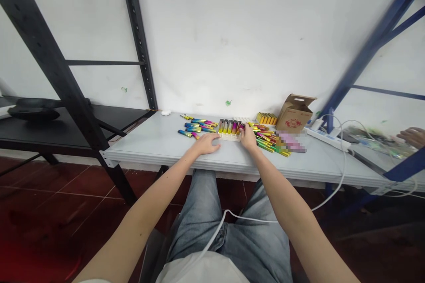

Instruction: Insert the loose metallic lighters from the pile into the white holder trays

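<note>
A low white rack point(229, 136) sits near the table's front edge, with a row of several shiny upright tubes point(229, 127), dark on top and yellow or magenta below. Beside its left end, my left hand point(206, 143) rests on the table, thumb and fingers apart and nothing visible between them. My right hand point(248, 138) is at the rack's right end, its fingers closed around a metallic tube that they mostly hide. Loose blue, gold and magenta tubes point(199, 126) lie beyond my left hand. More loose green, gold and red tubes point(265, 139) are spread right of my right hand.
Behind the right pile stand a block of yellow cylinders point(266, 118) and an open cardboard box point(295, 114). A blurred pink item point(292, 141) and a white power strip point(328, 138) lie farther right. Another person's hand point(412, 136) shows at the right edge. A white cable point(344, 172) hangs over the front edge.
</note>
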`<act>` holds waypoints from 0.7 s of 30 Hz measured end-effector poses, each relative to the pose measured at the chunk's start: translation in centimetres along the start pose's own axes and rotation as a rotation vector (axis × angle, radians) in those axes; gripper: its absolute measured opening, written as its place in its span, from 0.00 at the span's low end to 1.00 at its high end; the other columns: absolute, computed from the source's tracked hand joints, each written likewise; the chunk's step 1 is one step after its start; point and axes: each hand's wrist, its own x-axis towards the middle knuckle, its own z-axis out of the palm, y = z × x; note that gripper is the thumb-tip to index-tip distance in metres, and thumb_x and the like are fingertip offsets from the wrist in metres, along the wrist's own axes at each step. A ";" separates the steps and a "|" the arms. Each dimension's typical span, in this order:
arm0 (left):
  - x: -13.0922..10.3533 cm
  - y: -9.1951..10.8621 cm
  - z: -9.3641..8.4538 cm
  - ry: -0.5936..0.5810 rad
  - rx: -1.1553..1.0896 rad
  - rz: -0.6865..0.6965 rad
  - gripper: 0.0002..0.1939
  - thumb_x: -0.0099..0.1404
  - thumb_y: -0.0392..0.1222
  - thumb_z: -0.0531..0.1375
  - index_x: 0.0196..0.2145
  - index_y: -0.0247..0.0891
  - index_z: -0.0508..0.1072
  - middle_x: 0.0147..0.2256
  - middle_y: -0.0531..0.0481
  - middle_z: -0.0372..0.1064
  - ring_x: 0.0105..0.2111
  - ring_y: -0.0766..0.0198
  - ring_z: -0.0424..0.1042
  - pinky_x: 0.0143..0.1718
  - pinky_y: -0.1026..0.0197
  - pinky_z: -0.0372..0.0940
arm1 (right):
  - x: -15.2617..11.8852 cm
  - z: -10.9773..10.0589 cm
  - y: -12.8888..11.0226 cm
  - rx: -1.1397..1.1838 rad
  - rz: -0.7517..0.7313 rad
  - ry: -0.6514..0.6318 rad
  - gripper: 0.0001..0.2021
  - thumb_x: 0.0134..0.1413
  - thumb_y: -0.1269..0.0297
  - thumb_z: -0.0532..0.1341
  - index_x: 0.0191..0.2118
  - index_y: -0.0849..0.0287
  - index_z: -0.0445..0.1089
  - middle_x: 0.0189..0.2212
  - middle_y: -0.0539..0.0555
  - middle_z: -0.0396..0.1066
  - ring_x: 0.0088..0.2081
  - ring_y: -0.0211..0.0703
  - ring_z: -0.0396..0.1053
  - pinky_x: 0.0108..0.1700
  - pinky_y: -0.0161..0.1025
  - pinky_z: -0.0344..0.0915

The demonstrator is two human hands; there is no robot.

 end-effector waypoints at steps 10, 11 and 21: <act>0.0 -0.1 0.0 0.005 0.009 0.009 0.24 0.61 0.48 0.58 0.53 0.37 0.73 0.55 0.43 0.70 0.56 0.52 0.67 0.60 0.52 0.61 | 1.9 -1.0 0.9 -0.063 -0.087 -0.131 0.14 0.61 0.62 0.51 0.48 0.59 0.66 0.35 0.61 0.73 0.37 0.54 0.68 0.41 0.48 0.64; -0.1 -0.1 0.0 0.002 0.004 0.008 0.24 0.61 0.49 0.58 0.53 0.37 0.73 0.55 0.44 0.70 0.56 0.52 0.67 0.60 0.52 0.61 | 1.9 -1.2 0.8 -0.060 -0.094 -0.135 0.14 0.60 0.62 0.51 0.49 0.59 0.66 0.35 0.61 0.73 0.36 0.54 0.68 0.41 0.47 0.64; -0.1 0.2 -0.3 -0.010 0.003 -0.007 0.23 0.61 0.49 0.58 0.52 0.38 0.73 0.56 0.45 0.69 0.57 0.52 0.67 0.60 0.52 0.61 | 0.4 -2.5 -0.8 -0.051 -0.038 0.012 0.16 0.57 0.64 0.56 0.51 0.56 0.67 0.37 0.57 0.74 0.39 0.53 0.70 0.44 0.47 0.64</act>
